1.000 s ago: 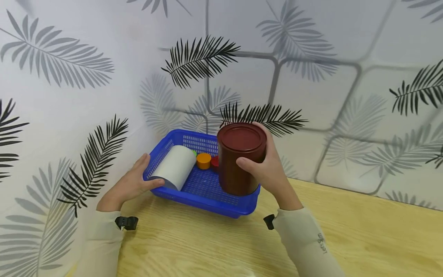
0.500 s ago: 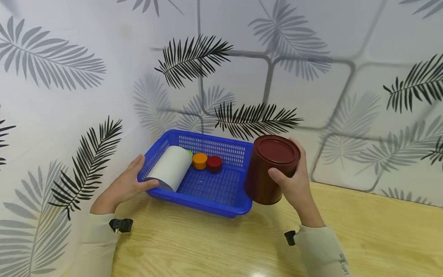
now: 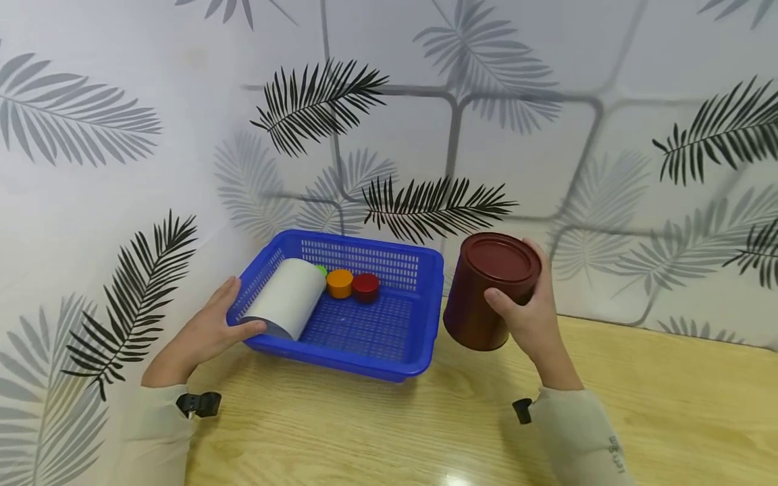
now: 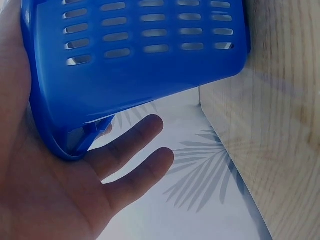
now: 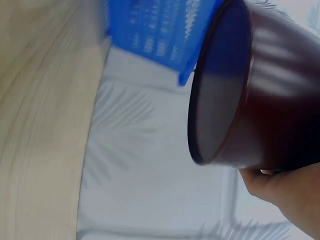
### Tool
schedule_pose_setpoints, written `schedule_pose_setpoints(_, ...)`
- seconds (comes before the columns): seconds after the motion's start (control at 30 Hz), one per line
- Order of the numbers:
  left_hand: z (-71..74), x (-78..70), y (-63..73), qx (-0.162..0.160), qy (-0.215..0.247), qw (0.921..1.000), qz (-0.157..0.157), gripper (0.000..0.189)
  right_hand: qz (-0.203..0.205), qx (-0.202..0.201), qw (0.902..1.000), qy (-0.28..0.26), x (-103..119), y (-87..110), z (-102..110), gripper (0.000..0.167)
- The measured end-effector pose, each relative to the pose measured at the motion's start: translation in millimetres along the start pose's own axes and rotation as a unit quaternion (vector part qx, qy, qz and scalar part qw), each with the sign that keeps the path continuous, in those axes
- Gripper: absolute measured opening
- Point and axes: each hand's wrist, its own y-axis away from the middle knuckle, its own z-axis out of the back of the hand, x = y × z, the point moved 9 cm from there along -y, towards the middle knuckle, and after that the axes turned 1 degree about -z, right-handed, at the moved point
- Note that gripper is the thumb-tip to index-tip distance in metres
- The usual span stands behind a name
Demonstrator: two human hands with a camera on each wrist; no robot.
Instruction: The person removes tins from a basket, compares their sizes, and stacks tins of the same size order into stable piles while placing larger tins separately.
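Observation:
My right hand (image 3: pixel 535 324) grips a dark red-brown lidded canister (image 3: pixel 480 310) from its right side, thumb across the front. The canister is tilted in the air just right of the blue plastic basket (image 3: pixel 419 337). In the right wrist view its smooth base (image 5: pixel 220 95) faces the camera above the table. At the basket's left front corner rests my left hand (image 3: pixel 203 334), thumb over the rim, other fingers straight along the outside. Inside the basket lie a white cylinder (image 3: pixel 288 293), an orange round piece (image 3: pixel 340 283), a red one (image 3: pixel 366 287) and a partly hidden green piece (image 3: pixel 321 271).
Basket and hands are over a light wooden table (image 3: pixel 340 432). A wall (image 3: pixel 389 148) with a leaf pattern rises behind the basket, and another leaf-patterned surface (image 3: pixel 73 202) stands close on the left. Black straps (image 3: pixel 199 404) sit on both wrists.
My right hand has carried the canister from over the basket's right side to beyond its right rim, uncovering the red piece. The left hand keeps its place on the basket; the head view has shifted.

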Motion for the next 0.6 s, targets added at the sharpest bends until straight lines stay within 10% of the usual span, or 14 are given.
schedule_pose_setpoints(0.6,-2.1,0.2,0.1,0.008,0.014,0.9999,0.003,0.114,-0.088,-0.013,0.9876,0.129,-39,33.3,77,0.089)
